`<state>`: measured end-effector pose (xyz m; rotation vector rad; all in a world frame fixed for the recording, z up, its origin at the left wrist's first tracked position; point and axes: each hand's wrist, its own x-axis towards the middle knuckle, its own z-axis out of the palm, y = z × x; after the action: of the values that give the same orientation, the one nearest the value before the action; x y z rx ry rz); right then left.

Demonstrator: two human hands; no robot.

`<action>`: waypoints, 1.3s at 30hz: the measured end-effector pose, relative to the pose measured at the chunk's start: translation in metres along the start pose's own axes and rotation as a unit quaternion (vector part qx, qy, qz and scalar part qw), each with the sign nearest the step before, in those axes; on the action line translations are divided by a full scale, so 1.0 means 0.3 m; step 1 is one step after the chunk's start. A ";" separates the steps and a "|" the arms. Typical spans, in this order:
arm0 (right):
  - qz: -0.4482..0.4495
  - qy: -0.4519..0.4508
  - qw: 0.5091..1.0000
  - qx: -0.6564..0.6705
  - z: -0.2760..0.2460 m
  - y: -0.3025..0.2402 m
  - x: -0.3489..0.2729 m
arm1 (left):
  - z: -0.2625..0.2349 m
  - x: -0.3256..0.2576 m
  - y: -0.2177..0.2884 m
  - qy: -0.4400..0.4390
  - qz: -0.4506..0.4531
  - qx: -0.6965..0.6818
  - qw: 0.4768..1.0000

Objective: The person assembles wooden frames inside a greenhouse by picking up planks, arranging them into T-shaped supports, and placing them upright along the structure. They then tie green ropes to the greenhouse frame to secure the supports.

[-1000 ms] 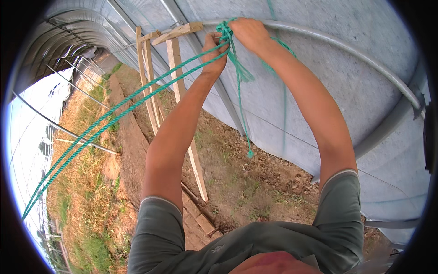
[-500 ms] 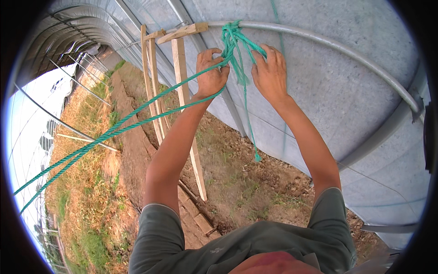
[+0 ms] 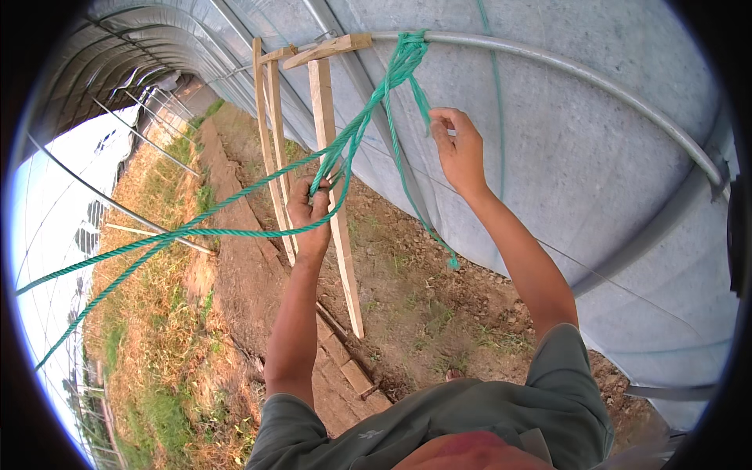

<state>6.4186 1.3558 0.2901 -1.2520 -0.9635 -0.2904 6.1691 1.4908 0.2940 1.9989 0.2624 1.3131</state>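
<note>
A green twisted rope (image 3: 368, 117) is bunched and knotted around a metal pipe (image 3: 533, 59). My left hand (image 3: 309, 211) is closed on the rope's hanging strands, lower and to the left of the knot. One strand crosses over its wrist, and two long runs stretch away to the lower left. My right hand (image 3: 457, 149) has curled fingers pinched at a short frayed rope tail just below the knot. A thinner green cord (image 3: 403, 168) hangs between the hands, ending in a small knot near the ground.
Behind the pipe stands a grey sheet wall (image 3: 587, 141) with metal ribs. Wooden stakes (image 3: 323, 102) lean left of the knot, one topped by a wooden block (image 3: 333, 48). Dry plants (image 3: 157, 313) grow at the left, beside brown soil. Wooden pieces (image 3: 352, 374) lie on the ground.
My left hand has moved down and left, drawing the rope strands with it. The knot looks tighter against the pipe. My right hand has dropped slightly, and the loop it held is gone.
</note>
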 end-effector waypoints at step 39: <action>-0.080 -0.363 0.928 0.026 -0.037 -0.217 -1.094 | 0.644 0.775 -0.124 -0.073 -0.042 0.221 0.972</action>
<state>6.1855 1.2243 0.0888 -1.2506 -1.7006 0.0933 6.4505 1.5516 0.3928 2.4100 0.6077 1.1157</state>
